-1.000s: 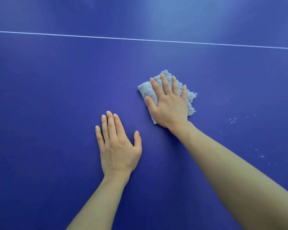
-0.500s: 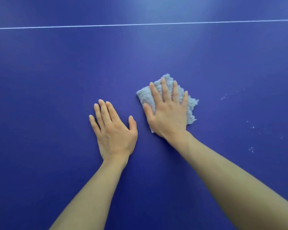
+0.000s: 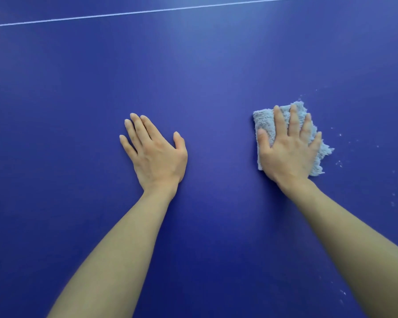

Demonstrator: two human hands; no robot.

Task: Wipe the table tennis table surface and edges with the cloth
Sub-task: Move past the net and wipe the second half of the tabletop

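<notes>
The blue table tennis table (image 3: 205,83) fills the whole view. A folded, fluffy light-blue cloth (image 3: 263,121) lies flat on it right of centre. My right hand (image 3: 287,150) presses down on the cloth with straight, spread fingers and covers most of it. My left hand (image 3: 155,154) rests flat on the bare table surface, well to the left of the cloth, fingers straight and pointing away from me. Both forearms reach in from the bottom edge.
A thin white line (image 3: 147,12) crosses the table near the top of the view. Small white specks (image 3: 339,162) are scattered on the surface just right of the cloth and further down the right side.
My right hand has slid the cloth to the right, away from my left hand and up to the white specks. The left hand has stayed flat on the table.
</notes>
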